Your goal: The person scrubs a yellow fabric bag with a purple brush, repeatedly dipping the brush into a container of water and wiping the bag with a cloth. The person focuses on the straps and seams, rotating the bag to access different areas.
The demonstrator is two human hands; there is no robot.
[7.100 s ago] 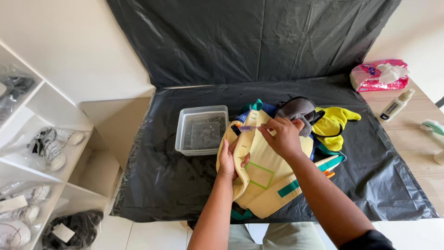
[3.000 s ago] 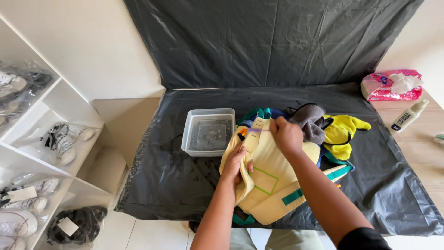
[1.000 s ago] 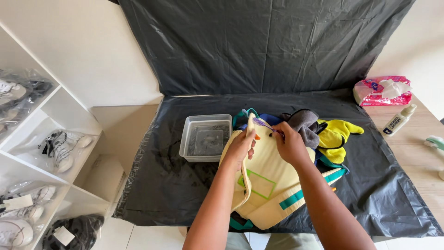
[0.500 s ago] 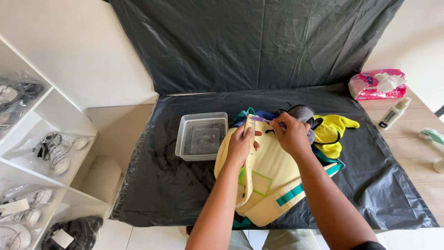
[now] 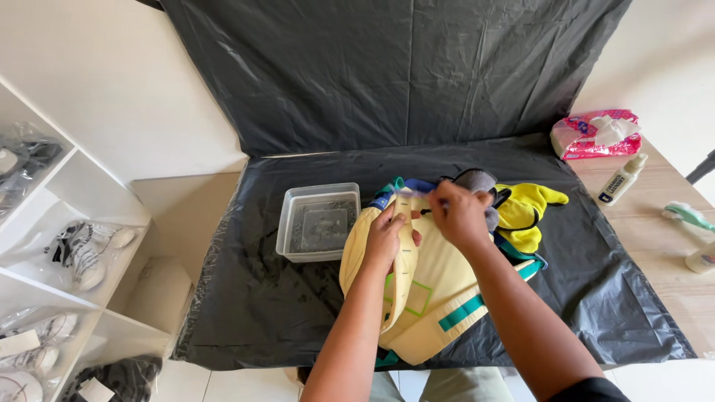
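Observation:
A pale yellow backpack [image 5: 436,298] with green and teal trim lies on the black plastic sheet [image 5: 261,298] in front of me. My left hand [image 5: 387,238] pinches a folded strap or flap of the backpack near its top. My right hand [image 5: 459,216] grips the top edge of the backpack, close to a small blue part by the zip. Behind the backpack lie a grey cloth [image 5: 477,180] and yellow rubber gloves [image 5: 525,212].
A clear plastic tub [image 5: 319,222] holding water stands left of the backpack. At the right, on the wooden table, are a pink pack of wipes [image 5: 596,134], a small white bottle [image 5: 622,179] and a green-handled brush [image 5: 689,216]. White shelves [image 5: 67,246] with bagged shoes stand at the left.
Both hands have shifted up to the top of the backpack. The left hand has lifted and folded a strap or flap, and the right hand now works at the top edge.

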